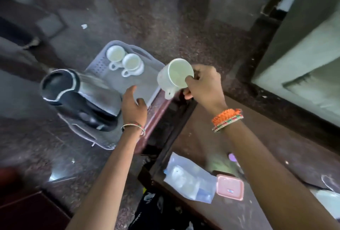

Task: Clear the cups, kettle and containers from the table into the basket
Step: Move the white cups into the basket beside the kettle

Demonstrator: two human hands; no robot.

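Right hand [203, 84] grips one white ceramic cup [174, 76] by its rim, tilted over the grey plastic basket [145, 84] — two white cups [116, 54] and one steel kettle [77, 97] inside. Left hand [133, 104] open, near the kettle. One pink-lidded container [230, 187] on the near brown table [202, 128].

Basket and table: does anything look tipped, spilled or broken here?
No spill or damage shows. The cup in the right hand is tilted toward the camera, over the basket edge. The kettle and two cups sit in the basket.
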